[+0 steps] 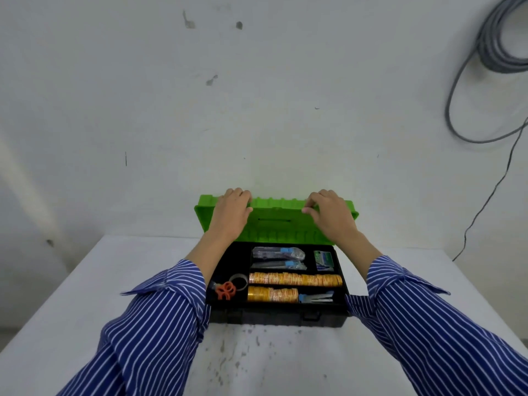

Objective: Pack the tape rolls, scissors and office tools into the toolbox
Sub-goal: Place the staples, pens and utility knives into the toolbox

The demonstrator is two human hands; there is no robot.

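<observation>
Toolbox [274, 317], packed. Lid [277, 224] raised, long axis left-right. Left hand [233, 208], right hand [328, 212]: fingers curled over its top edge, evenly placed.

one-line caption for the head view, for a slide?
Both hands, left hand and right hand, grip the raised green lid of the packed toolbox.

1. The left hand [233, 208] and right hand [328, 214] cover parts of the green lid [277, 221] of the toolbox [274, 317]; their fingertips curl behind its top edge, out of sight.
2. Forearms hide both side walls of the toolbox.
3. Print on the tape rolls [294, 279] is too small to read.
4. The cable coil [497, 52], well right of the toolbox, runs off the picture's edge.
</observation>
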